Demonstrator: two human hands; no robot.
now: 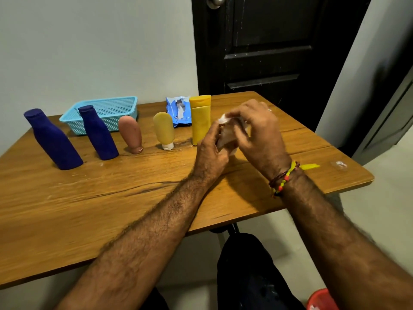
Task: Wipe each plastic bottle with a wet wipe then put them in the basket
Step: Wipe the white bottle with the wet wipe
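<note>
Both of my hands meet over the table's right half and hold a crumpled white wet wipe. My left hand grips it from below, and my right hand pinches it from above. Several plastic bottles stand in a row to the left: a blue bottle, a second blue bottle, a brown tube, a pale yellow tube and a tall yellow bottle. At the back left sits a light blue basket with no bottle in it.
A blue wet-wipe pack lies behind the yellow tube. A yellow mark and a small clear scrap lie near the wooden table's right edge. A black door stands behind, and a red bin sits on the floor.
</note>
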